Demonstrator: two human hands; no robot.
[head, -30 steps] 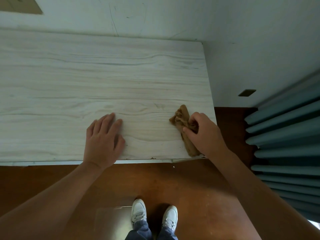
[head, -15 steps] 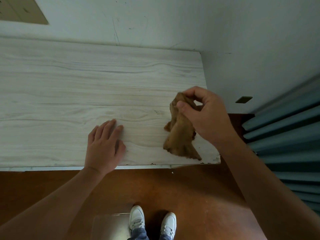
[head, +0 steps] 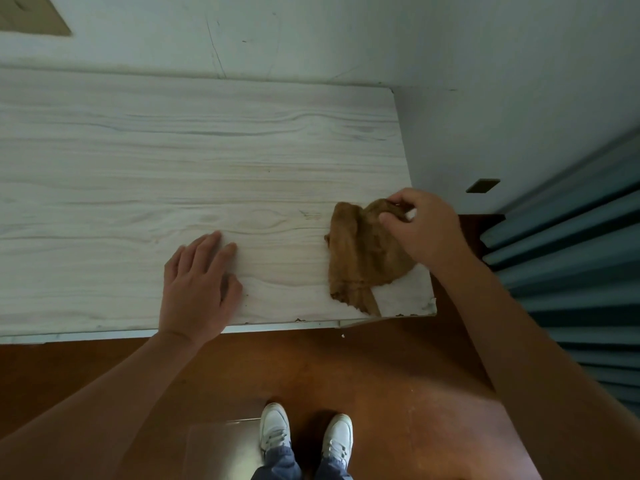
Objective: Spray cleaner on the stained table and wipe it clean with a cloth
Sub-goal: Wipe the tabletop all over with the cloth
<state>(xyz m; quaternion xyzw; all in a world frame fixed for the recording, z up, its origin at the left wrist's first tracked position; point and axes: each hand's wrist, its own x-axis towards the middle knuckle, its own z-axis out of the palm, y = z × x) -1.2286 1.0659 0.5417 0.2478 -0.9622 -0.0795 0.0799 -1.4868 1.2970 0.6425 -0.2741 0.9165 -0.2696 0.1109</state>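
since half a second ago the cloth [head: 363, 254] has been lowered from a hanging bunch and spread flatter at the near right corner of the table [head: 173, 150], while the left hand [head: 197, 289] has been kept where it was. the wiping step is judged to be in hand, with the cloth being rearranged between strokes; no spray bottle is seen. the cloth's far edge is pinched between thumb and fingertips of the right hand [head: 426, 230], the wrist raised above the fabric and the forearm reaching in from the lower right. the left hand is laid flat on the wood, fingers straight and holding nothing, seemingly as a brace. a faint dark mark [head: 310, 214] is seen just beyond the cloth's left edge; the next move is thought to call for the cloth to be pressed down and drawn over it
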